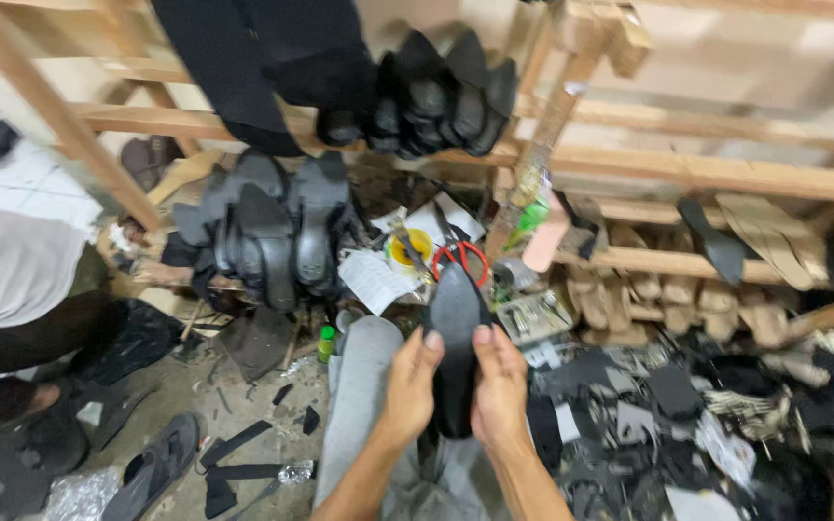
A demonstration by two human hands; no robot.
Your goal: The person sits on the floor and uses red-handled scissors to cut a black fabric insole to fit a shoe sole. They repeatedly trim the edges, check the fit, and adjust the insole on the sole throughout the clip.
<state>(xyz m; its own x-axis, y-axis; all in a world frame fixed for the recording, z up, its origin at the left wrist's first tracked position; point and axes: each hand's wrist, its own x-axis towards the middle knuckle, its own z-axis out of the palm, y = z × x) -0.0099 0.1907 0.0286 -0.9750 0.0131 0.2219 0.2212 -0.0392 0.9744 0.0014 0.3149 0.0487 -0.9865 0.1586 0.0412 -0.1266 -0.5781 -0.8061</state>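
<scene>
While both hands clamp one black shoe sole, left hand on its left edge and right hand on its right, it stands pointed-end up over the lap, just below red-handled scissors; more black soles hang on the wooden rack.

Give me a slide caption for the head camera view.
Both hands, left and right, grip a black shoe sole before wooden racks.

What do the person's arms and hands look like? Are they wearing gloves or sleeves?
No gloves and no sleeves in view. The left hand and right hand are bare, with short plain nails, and both forearms are bare too. No rings, watch or bracelets show.
</scene>
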